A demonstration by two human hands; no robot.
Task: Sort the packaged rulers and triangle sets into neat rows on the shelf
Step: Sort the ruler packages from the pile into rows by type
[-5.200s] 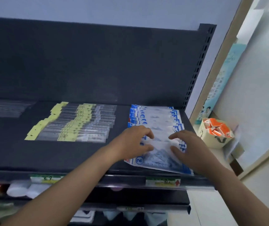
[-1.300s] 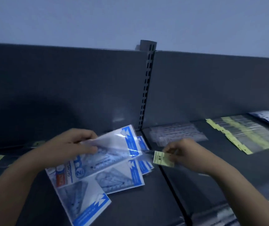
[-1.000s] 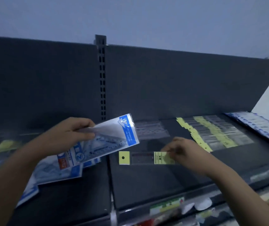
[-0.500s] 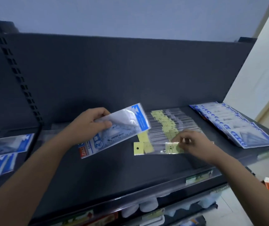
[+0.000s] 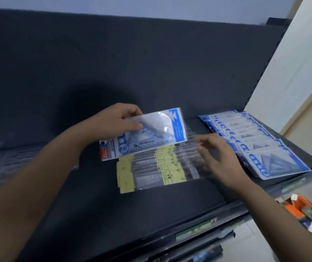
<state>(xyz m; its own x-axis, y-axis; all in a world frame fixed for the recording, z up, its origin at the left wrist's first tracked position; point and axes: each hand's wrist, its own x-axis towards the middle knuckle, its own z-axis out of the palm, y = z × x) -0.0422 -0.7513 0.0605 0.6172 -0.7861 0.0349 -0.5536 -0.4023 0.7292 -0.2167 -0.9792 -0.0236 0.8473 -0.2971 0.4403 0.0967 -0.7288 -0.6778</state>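
Head view: left hand (image 5: 111, 122) pinches triangle set (image 5: 162, 129) over ruler row (image 5: 162, 168); right hand (image 5: 221, 161) fingers (image 5: 202, 148) spread at its right edge

Dark grey flat back panel (image 5: 151, 63) up top. Pale blue-grey wall (image 5: 151, 4) above it, cream wall (image 5: 293, 72) to its right. Black perforated metal upright (image 5: 260, 70) on the panel's right edge. Green-and-white paper price label (image 5: 195, 228) below the panel. Blurry orange-and-white packets (image 5: 298, 207) below its right end.
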